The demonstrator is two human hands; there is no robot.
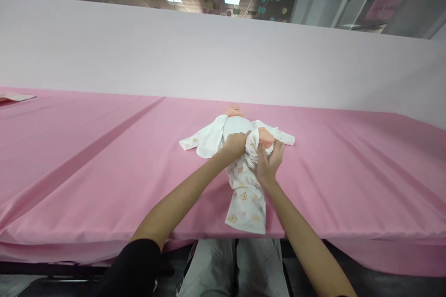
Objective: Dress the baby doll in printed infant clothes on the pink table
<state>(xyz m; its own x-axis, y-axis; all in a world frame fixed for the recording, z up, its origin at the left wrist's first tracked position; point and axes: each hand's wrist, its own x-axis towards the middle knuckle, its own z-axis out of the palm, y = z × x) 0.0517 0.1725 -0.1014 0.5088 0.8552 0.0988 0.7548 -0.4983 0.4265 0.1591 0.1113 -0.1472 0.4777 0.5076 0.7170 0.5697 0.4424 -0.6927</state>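
A baby doll (235, 111) lies on its back, its head toward the far wall. Its white printed top (210, 138) hangs open at the sides, over a pale body (238, 125). One leg of the white baby trousers (244, 195), printed with small bears, stretches flat toward me. The other leg is bunched around the doll's raised foot (266, 138). My left hand (237, 143) is closed on the bunched cloth, its fingertips partly hidden. On the other side, my right hand (271, 160) grips the gathered trouser leg beside the foot, thumb toward me.
A pink cloth (104, 171) with creases covers the table, its front edge just before my lap. Behind stands a low white wall (209, 55) with glass above. At the far left lies a piece of light fabric (16, 97).
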